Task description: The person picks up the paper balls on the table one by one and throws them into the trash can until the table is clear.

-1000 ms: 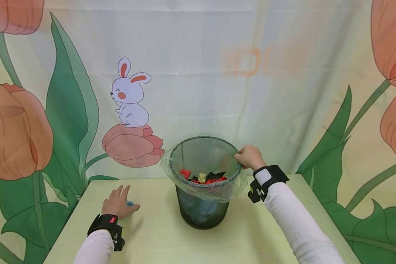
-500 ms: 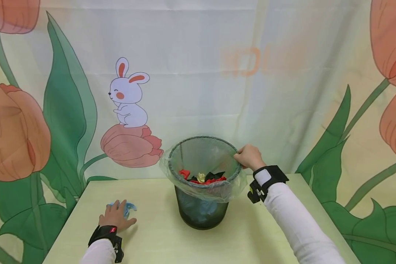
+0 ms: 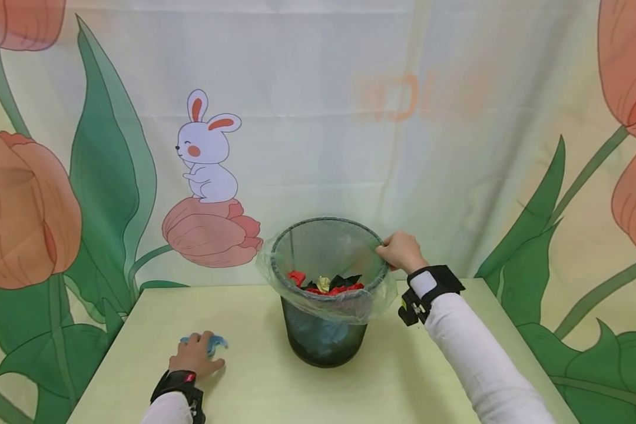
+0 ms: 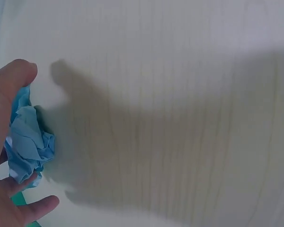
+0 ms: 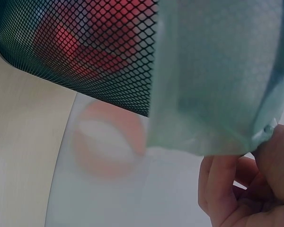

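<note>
My left hand (image 3: 195,355) is over a crumpled piece of blue paper (image 3: 217,344) on the left side of the table. In the left wrist view the blue paper (image 4: 28,142) lies between the thumb and the spread fingers (image 4: 40,208); the thumb stands apart from it. Part of the paper is hidden under the hand. My right hand (image 3: 401,252) grips the right rim of a dark mesh wastebasket (image 3: 323,344), which stands upright. A clear plastic liner (image 3: 275,282) folds over the basket's rim. In the right wrist view, the right hand (image 5: 246,189) is at the liner's edge.
Crumpled red pieces (image 3: 344,290), black pieces (image 3: 345,282) and a yellowish piece (image 3: 324,285) lie inside the wastebasket. The pale wooden table (image 3: 254,388) ends against a printed curtain (image 3: 318,118) with tulips and a rabbit.
My left hand draws back toward me, then shifts a little right, its fingers bending over the blue paper. The paper shifts slightly right and nearer. My right hand and the wastebasket stay put.
</note>
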`<state>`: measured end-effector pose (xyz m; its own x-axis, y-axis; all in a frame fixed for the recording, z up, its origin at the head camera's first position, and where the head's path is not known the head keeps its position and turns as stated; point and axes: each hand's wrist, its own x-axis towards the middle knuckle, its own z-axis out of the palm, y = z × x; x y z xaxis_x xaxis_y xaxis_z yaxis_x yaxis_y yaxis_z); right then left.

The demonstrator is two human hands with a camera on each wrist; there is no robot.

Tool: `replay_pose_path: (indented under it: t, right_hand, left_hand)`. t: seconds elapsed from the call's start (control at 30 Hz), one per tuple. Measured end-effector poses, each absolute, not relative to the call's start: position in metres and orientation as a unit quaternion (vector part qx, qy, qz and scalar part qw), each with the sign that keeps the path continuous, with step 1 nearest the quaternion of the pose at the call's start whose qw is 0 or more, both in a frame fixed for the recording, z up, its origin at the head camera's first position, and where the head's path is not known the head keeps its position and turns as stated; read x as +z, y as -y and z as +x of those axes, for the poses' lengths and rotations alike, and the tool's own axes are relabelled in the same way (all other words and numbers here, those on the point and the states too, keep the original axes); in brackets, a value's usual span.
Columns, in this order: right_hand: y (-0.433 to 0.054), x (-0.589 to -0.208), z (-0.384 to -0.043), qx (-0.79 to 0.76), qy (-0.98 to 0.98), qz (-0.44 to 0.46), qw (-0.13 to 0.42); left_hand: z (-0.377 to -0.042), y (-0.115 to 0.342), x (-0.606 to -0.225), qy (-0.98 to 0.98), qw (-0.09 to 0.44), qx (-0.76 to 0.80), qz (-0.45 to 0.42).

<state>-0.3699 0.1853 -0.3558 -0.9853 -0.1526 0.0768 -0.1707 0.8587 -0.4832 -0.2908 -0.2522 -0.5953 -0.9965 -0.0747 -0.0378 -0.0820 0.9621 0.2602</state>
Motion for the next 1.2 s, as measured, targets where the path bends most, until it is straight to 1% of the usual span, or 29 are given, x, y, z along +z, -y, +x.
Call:
replay_pose_path:
  t: [0.33,0.87,1.2]
  right_hand:
    - [-0.186,-0.357,-0.371,0.258,0.962,0.082,0.023]
    - [-0.187,-0.357,-0.373,0.26,0.962,0.08,0.011]
    - [-0.186,-0.354,-0.37,0.265,0.961,0.083,0.01]
  left_hand:
    - [-0.291,0.24,-0.603,-0.992,-0.008,0.121,-0.034]
    - [-0.28,0.236,-0.606,-0.99,-0.012,0.138,0.013]
    - [-0.273,0.235,-0.596,-0.984,-0.054,0.159,0.051]
